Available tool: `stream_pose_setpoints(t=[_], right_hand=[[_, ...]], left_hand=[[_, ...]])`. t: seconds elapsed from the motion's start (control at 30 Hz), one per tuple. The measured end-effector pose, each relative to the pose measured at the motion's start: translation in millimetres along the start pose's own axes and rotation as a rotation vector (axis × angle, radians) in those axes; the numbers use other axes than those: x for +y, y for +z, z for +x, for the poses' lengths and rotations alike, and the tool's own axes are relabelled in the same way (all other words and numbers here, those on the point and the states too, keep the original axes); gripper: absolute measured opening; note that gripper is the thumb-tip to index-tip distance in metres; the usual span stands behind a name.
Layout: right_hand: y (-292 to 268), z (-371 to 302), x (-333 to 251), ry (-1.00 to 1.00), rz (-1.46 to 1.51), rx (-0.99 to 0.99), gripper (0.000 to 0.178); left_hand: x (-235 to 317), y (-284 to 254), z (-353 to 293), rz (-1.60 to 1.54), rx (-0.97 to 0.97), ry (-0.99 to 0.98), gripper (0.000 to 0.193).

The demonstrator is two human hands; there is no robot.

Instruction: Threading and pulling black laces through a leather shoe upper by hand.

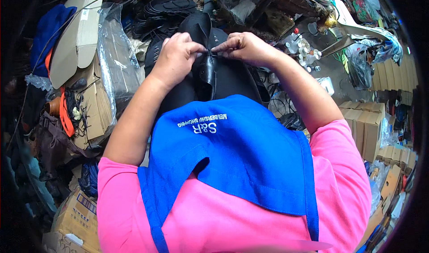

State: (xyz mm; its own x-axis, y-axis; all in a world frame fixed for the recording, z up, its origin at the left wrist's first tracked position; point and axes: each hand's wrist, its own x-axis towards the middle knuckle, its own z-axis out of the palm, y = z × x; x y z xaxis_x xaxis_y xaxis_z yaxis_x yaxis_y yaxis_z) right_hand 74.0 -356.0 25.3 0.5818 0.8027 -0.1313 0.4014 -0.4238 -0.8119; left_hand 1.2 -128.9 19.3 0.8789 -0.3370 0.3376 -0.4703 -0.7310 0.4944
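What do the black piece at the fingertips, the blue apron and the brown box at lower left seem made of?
Black piece: leather or a synthetic lookalike, the picture leaves it open; smooth and glossy, from bright highlights on its curve.
Blue apron: probably woven cloth, matte, with soft folds and a bound edge.
Brown box: apparently cardboard, dull, with flat tan sides.

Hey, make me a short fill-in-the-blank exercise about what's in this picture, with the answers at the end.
1. The left hand and right hand bring their fingertips close together at a glossy piece that is ____ in colour.
2. The apron is ____.
3. The shirt under it is ____.
4. The orange strip is on the ____ side of the picture.

Missing words: black; blue; pink; left.
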Motion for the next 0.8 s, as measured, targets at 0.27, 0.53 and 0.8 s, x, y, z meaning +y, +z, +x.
stream_pose_setpoints(t=[0.27, 0.53, 0.8], right_hand=[[17, -3, 8, 0.143, 0.462, 0.100, 0.031], [19, 5, 12, 0.165, 0.538, 0.112, 0.025], [5, 18, -3, 0.130, 0.183, 0.107, 0.024]], left_hand=[[-3, 11, -17, -0.444, -0.007, -0.431, 0.027], [-10, 29, -6, -0.622, -0.046, -0.574, 0.018], [14, 5, 17, -0.356, -0.089, -0.500, 0.010]])
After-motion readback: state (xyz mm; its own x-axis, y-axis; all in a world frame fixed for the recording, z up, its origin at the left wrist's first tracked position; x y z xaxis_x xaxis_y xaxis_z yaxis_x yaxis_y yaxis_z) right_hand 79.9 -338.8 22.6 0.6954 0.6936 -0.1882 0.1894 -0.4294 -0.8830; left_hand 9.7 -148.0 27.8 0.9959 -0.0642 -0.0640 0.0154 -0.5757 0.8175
